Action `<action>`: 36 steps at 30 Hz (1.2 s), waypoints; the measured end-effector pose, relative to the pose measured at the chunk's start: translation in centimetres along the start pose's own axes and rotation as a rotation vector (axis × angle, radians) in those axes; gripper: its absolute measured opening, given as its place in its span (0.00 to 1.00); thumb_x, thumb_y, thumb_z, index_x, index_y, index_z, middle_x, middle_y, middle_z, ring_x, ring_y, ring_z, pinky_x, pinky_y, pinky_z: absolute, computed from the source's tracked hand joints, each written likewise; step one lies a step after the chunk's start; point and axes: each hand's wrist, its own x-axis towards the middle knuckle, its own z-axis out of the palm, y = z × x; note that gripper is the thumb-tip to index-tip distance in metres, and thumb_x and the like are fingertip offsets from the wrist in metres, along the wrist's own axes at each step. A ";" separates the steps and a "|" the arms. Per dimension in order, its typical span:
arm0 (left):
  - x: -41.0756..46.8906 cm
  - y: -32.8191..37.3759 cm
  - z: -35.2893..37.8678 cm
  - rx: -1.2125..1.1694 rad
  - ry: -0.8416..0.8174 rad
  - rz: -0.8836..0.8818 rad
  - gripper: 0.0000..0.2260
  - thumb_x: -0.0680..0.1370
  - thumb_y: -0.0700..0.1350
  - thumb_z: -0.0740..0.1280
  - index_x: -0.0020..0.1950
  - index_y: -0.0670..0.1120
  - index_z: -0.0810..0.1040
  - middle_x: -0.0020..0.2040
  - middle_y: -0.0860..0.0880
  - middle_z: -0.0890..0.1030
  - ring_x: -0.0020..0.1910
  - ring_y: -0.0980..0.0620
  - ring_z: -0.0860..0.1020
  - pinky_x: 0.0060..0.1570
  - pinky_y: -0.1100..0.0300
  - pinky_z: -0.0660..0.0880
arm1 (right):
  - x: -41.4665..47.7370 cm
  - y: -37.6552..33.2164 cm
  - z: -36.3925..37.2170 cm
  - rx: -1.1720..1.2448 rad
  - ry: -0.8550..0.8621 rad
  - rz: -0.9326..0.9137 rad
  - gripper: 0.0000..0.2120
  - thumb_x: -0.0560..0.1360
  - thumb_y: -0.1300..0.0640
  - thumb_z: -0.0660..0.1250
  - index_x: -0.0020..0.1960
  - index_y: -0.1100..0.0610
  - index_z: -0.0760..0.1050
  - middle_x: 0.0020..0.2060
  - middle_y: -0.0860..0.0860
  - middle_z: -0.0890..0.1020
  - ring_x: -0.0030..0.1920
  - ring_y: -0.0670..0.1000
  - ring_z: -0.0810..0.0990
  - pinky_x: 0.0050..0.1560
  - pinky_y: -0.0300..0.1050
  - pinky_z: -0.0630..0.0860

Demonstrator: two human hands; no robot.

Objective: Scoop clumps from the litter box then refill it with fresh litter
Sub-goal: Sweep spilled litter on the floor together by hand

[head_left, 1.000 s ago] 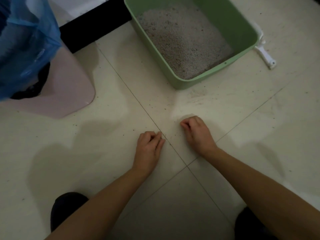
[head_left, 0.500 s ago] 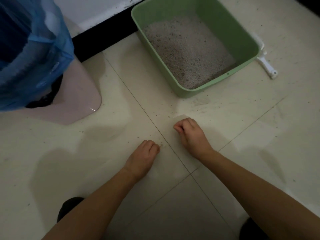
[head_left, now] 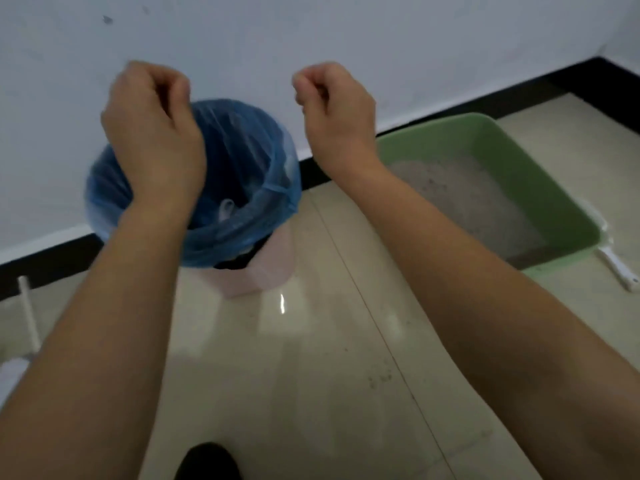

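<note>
The litter box (head_left: pixel 540 174), green and holding grey litter, sat on the floor (head_left: pixel 311 375) against the wall, right of the blue-lined bin (head_left: pixel 249 188). Both hands had risen from the tiles: the left hand (head_left: pixel 152 133) and right hand (head_left: pixel 337 109) hung curled near the bin; whether they pinched anything could not be told.

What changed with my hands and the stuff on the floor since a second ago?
Both hands rose off the floor tiles: the left hand is now over the blue-bagged bin, the right hand is raised between the bin and the green litter box. Both are curled shut; anything pinched inside can't be seen. Bin, litter box and white scoop stayed put.
</note>
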 end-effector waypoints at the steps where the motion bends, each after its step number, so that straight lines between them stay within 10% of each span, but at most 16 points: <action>1: 1.5 -1.7 -0.3 0.133 -0.160 -0.048 0.10 0.79 0.43 0.62 0.57 0.41 0.78 0.55 0.43 0.81 0.55 0.46 0.78 0.58 0.57 0.70 | 1.0 -0.7 1.5 -0.047 -0.138 -0.046 0.07 0.77 0.60 0.65 0.50 0.59 0.82 0.42 0.48 0.83 0.46 0.48 0.81 0.51 0.38 0.72; 4: 1.9 -6.6 -0.9 0.359 -0.750 -0.236 0.25 0.74 0.39 0.72 0.69 0.43 0.70 0.61 0.40 0.79 0.61 0.40 0.76 0.62 0.49 0.72 | 1.5 -1.5 4.7 -0.584 -0.853 -0.234 0.11 0.79 0.57 0.64 0.57 0.54 0.82 0.56 0.52 0.82 0.59 0.55 0.78 0.59 0.44 0.70; 6: 0.8 -8.7 -1.3 0.402 -0.810 -0.267 0.19 0.72 0.49 0.75 0.60 0.44 0.77 0.50 0.44 0.84 0.54 0.41 0.80 0.53 0.50 0.75 | 0.9 -1.7 4.9 -0.841 -1.014 -0.315 0.16 0.82 0.45 0.57 0.51 0.51 0.81 0.50 0.50 0.80 0.59 0.56 0.75 0.59 0.50 0.67; 8: 0.0 -9.3 -1.4 0.398 -0.711 -0.197 0.12 0.77 0.51 0.69 0.41 0.44 0.83 0.40 0.46 0.84 0.45 0.43 0.82 0.47 0.52 0.75 | 0.5 -1.7 4.7 -0.937 -0.955 -0.423 0.16 0.84 0.45 0.50 0.49 0.46 0.75 0.38 0.49 0.73 0.51 0.56 0.76 0.52 0.51 0.67; 10: -0.2 -9.1 -1.1 0.324 -0.659 -0.118 0.07 0.77 0.39 0.66 0.47 0.41 0.84 0.53 0.42 0.84 0.55 0.42 0.80 0.59 0.53 0.73 | 0.2 -1.4 4.7 -0.887 -0.818 -0.467 0.10 0.85 0.50 0.52 0.49 0.41 0.69 0.36 0.49 0.71 0.47 0.58 0.77 0.47 0.49 0.68; 12: -0.3 -9.3 -0.9 0.269 -0.662 -0.071 0.16 0.74 0.31 0.67 0.61 0.40 0.81 0.63 0.41 0.79 0.64 0.44 0.76 0.68 0.56 0.68 | 0.1 -0.8 5.1 -0.748 -0.739 -0.343 0.10 0.85 0.51 0.54 0.48 0.51 0.69 0.44 0.52 0.78 0.50 0.58 0.78 0.47 0.47 0.67; 16: -0.2 -10.0 -0.9 0.265 -0.466 -0.138 0.10 0.77 0.40 0.68 0.57 0.40 0.81 0.49 0.41 0.84 0.52 0.43 0.81 0.56 0.52 0.73 | 0.8 -0.2 5.0 -0.432 -0.796 -0.088 0.11 0.77 0.63 0.67 0.58 0.54 0.80 0.68 0.53 0.72 0.65 0.53 0.74 0.65 0.44 0.70; 21: -0.2 -9.4 -1.0 0.265 -0.479 -0.162 0.09 0.79 0.49 0.67 0.52 0.46 0.84 0.45 0.46 0.85 0.48 0.47 0.82 0.54 0.52 0.76 | 0.8 -1.6 4.6 -0.379 -0.679 -0.021 0.22 0.82 0.43 0.57 0.46 0.59 0.79 0.36 0.52 0.84 0.40 0.51 0.81 0.50 0.47 0.76; 24: -0.1 -9.7 -0.8 0.204 -0.505 -0.162 0.12 0.77 0.35 0.66 0.59 0.43 0.81 0.57 0.43 0.82 0.56 0.45 0.80 0.60 0.55 0.73 | 0.8 -0.8 5.0 -0.433 -0.689 -0.079 0.06 0.80 0.60 0.62 0.53 0.58 0.78 0.52 0.54 0.82 0.51 0.52 0.80 0.57 0.49 0.76; 27: 0.1 -9.6 -0.8 0.125 -0.522 -0.198 0.21 0.73 0.32 0.71 0.65 0.42 0.77 0.67 0.42 0.75 0.57 0.47 0.79 0.58 0.57 0.74 | 1.0 -0.6 4.5 -0.429 -0.800 -0.120 0.19 0.77 0.63 0.68 0.67 0.56 0.75 0.73 0.54 0.66 0.67 0.51 0.72 0.66 0.42 0.71; 30: 0.1 -9.1 -0.8 0.042 -0.440 -0.344 0.08 0.76 0.40 0.71 0.55 0.42 0.82 0.50 0.42 0.84 0.42 0.50 0.83 0.46 0.60 0.79 | 1.0 -1.7 4.5 -0.380 -0.699 -0.095 0.21 0.79 0.41 0.63 0.56 0.58 0.80 0.52 0.54 0.83 0.52 0.52 0.80 0.58 0.48 0.75; 32: 0.3 -8.9 -0.6 0.114 -0.471 -0.270 0.10 0.77 0.34 0.68 0.56 0.41 0.82 0.60 0.41 0.81 0.55 0.47 0.81 0.57 0.62 0.74 | 1.2 -2.1 4.4 -0.396 -0.608 -0.067 0.23 0.82 0.41 0.58 0.47 0.61 0.78 0.38 0.54 0.83 0.40 0.52 0.80 0.50 0.51 0.76; 36: 0.8 -8.3 -0.4 0.084 -0.600 -0.343 0.19 0.69 0.39 0.78 0.59 0.44 0.81 0.55 0.49 0.81 0.55 0.50 0.79 0.58 0.56 0.76 | 0.9 -1.6 4.3 -0.453 -0.761 -0.102 0.13 0.79 0.64 0.65 0.62 0.57 0.77 0.68 0.57 0.73 0.66 0.55 0.73 0.66 0.45 0.71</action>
